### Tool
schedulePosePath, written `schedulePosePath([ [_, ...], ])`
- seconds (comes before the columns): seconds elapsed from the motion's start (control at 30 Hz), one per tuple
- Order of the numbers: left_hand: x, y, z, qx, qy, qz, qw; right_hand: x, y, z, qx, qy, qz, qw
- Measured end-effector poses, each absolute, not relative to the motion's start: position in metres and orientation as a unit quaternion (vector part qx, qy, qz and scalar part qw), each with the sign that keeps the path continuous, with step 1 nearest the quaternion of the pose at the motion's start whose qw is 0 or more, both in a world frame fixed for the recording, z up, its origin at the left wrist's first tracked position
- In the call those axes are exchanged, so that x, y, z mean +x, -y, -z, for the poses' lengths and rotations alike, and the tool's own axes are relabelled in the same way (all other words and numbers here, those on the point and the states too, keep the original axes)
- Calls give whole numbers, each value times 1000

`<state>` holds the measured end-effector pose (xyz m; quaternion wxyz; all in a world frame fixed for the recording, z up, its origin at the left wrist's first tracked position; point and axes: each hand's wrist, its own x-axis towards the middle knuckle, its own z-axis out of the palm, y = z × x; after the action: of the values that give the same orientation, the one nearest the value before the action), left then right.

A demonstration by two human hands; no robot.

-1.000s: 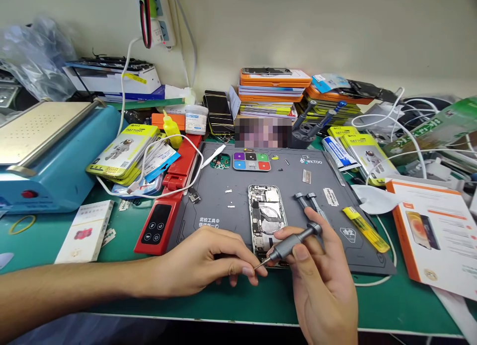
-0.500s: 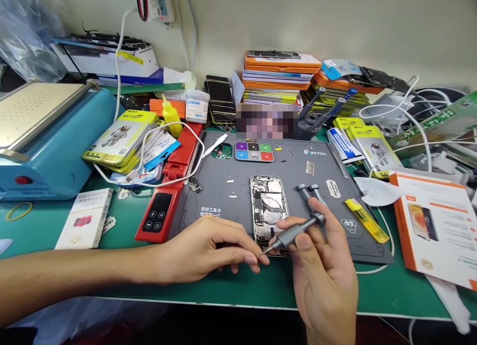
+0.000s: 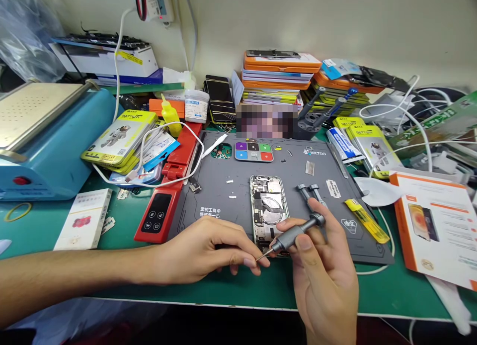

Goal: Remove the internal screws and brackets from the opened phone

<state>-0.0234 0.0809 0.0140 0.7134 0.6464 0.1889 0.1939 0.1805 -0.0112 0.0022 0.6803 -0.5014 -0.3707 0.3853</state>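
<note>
**Phone open, screw work at the bottom edge**

Your right hand (image 3: 324, 280) grips the grey metal precision screwdriver (image 3: 294, 235), tip low by your left fingertips; your left hand (image 3: 208, 250) is curled, fingertips pinched at that tip, whether on a screw I cannot tell; the opened silver phone chassis (image 3: 269, 206) lies mid grey repair mat (image 3: 223, 191), screen already off, internals in place, so judged early-to-mid strip-down; count: one driver in hand, two spare grey drivers (image 3: 309, 192), one yellow pry tool (image 3: 365, 219), one red heating pad (image 3: 164, 206), one colour-squared screw tray (image 3: 254, 151).
</note>
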Motion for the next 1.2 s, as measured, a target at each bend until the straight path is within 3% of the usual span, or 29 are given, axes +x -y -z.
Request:
schedulePosePath([
  [0.2,-25,-83,-13,706,-165,-211,656,186,10,-1,-477,372,-404,686],
  [0.3,-26,-80,-10,776,-153,-234,566,186,11,0,-494,387,-373,683],
  [0.37,-27,-76,-9,850,-104,-274,438,184,11,-2,-528,400,-296,688],
  [0.5,-27,-68,-11,929,-1,-340,146,180,0,-9,-545,490,-20,680],
  [0.6,-29,-65,-12,938,-8,-343,43,180,-14,-10,-513,602,87,605],
  [0.8,-33,-63,-6,947,-70,-314,-17,178,-17,1,-531,654,27,538],
  [1.2,-32,-61,-2,958,-97,-269,-16,176,-15,3,-541,656,8,526],
])
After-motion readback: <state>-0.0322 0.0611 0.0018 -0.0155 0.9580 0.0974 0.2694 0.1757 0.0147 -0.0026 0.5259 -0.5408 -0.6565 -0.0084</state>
